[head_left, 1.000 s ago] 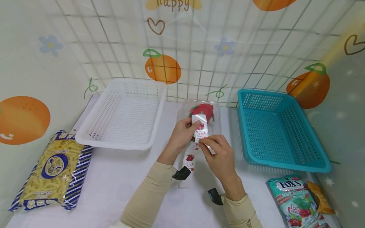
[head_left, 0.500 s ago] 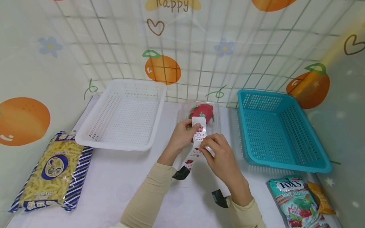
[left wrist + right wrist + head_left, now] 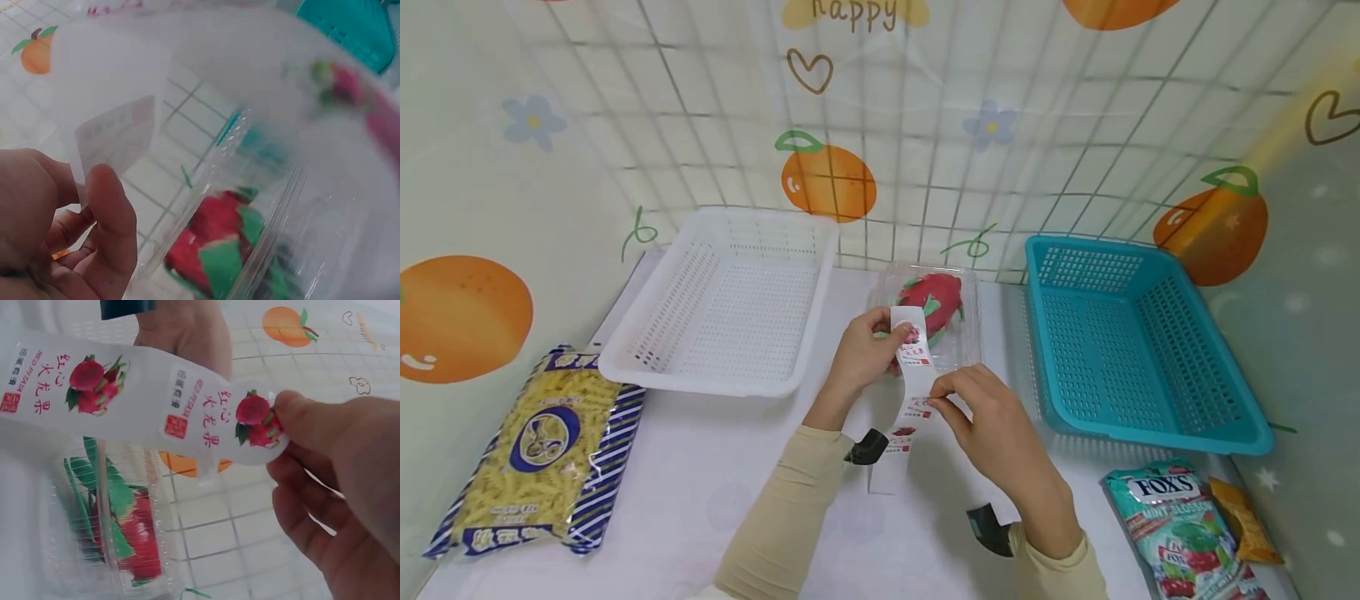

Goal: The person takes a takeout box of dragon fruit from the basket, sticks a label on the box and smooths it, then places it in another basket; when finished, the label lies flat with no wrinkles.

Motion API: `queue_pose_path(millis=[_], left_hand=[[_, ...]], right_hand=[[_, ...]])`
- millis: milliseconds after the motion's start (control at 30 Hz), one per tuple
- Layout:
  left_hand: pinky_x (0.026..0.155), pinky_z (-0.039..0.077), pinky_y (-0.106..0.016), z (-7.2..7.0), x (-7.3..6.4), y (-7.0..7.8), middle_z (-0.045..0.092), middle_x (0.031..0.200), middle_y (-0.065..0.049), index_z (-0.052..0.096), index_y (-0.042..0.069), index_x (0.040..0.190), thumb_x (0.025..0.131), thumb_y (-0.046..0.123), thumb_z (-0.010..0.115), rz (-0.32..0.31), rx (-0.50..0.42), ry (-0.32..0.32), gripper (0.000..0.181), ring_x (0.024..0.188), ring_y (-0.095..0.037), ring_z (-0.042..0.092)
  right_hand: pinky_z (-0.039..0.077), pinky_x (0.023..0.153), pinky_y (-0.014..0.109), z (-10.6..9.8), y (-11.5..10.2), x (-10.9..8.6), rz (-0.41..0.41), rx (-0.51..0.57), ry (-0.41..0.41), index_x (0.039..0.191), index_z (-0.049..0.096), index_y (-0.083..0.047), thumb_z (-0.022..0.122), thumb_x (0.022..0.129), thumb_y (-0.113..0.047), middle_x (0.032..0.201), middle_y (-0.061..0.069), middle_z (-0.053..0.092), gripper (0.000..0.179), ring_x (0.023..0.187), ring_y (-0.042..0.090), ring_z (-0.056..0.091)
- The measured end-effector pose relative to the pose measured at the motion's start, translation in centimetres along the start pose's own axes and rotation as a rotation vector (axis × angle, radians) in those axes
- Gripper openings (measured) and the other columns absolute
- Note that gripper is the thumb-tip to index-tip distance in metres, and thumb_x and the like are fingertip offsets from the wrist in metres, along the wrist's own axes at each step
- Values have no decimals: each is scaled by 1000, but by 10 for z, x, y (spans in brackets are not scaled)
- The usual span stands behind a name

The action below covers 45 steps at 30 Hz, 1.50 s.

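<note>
In the head view my left hand (image 3: 859, 354) pinches the upper end of a white strip of stickers (image 3: 917, 377) printed with red pitaya pictures. My right hand (image 3: 992, 429) pinches the right edge of the strip lower down. The right wrist view shows its thumb and fingers on the rounded end of a pitaya sticker (image 3: 253, 415), which stands out past the backing strip. The strip curves down toward the table. Behind the hands, a red dragon fruit with green scales (image 3: 936, 296) lies in a clear plastic box (image 3: 968, 333).
A white basket (image 3: 797, 367) stands at left, with a bag of pasta (image 3: 542, 454) in front of it. At right is a teal basket (image 3: 1150, 433); a FOX'S candy bag (image 3: 1183, 529) and a small orange packet (image 3: 1243, 521) lie before it. A patterned curtain (image 3: 910, 125) hangs behind.
My right hand has moved down and to the right, drawing along the strip's edge. The left hand has shifted slightly left with the strip's upper end. More of the strip shows between the hands.
</note>
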<state>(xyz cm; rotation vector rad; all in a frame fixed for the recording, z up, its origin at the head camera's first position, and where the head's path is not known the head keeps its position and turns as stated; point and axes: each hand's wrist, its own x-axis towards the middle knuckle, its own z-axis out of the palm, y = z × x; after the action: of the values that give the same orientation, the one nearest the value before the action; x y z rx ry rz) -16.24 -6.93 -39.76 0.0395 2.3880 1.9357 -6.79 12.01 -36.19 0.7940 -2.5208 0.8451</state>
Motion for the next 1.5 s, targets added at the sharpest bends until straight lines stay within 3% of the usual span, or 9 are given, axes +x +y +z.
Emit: queue_pose_path(millis=[200,333,467,533,700,967,1100,1333,1500], left_hand=[[53,47,-22,-10,1,-2,67,100,-12,64,5,114,100,20,65,30,118,99,21,58,-11,60],[65,51,-31,-16,0,-3,70,101,-17,58,3,127,101,16,60,68,270,206,28,78,-22,65],[89,54,-47,-23,-3,1,66,117,-22,49,2,138,102,9,54,90,393,281,36,103,-36,66],[98,51,-50,-26,-5,3,63,124,-24,47,1,140,103,6,53,92,457,299,38,112,-39,63],[103,48,-50,-31,-12,11,53,126,-28,45,-6,142,101,4,58,94,585,317,44,117,-42,55],[111,42,-51,-37,-23,24,44,134,-29,43,-11,145,98,4,64,171,627,378,54,125,-45,46],[107,45,-49,-41,-31,34,53,130,-25,53,-4,141,99,9,64,180,596,285,46,123,-40,52],[92,55,-34,-37,-49,52,70,109,-4,68,7,123,100,18,66,260,386,-156,25,99,-18,64],[88,55,-25,-28,-53,56,72,105,0,71,10,118,97,20,72,283,332,-354,24,93,-11,65]], right_hand=[[60,76,30,-6,-3,-1,31,1,-13,95,69,-14,85,80,-6,93,-3,70,23,91,12,63],[60,76,30,-10,-5,-2,38,1,-14,94,69,-14,85,80,-6,92,-3,69,22,91,11,63],[59,75,29,-16,-6,-4,58,-7,-32,94,70,-16,84,81,-6,93,-4,69,22,91,10,63],[59,74,29,-18,-6,-4,63,-8,-37,94,70,-16,84,81,-5,93,-5,70,22,90,10,63],[59,74,29,-19,-5,-4,49,2,-37,94,70,-15,84,82,-6,91,-5,70,21,90,10,64],[58,72,28,-17,-1,-4,52,12,-50,95,71,-14,84,82,-7,92,-4,71,19,88,12,64],[58,72,28,-15,1,-3,65,19,-60,96,71,-14,83,84,-7,92,-3,71,18,88,14,65],[60,74,31,-11,6,3,72,41,-31,96,71,-12,82,84,-6,92,-1,71,17,88,12,67],[60,74,33,-9,8,8,68,52,-32,97,72,-11,81,85,-4,92,1,72,16,87,13,67]])
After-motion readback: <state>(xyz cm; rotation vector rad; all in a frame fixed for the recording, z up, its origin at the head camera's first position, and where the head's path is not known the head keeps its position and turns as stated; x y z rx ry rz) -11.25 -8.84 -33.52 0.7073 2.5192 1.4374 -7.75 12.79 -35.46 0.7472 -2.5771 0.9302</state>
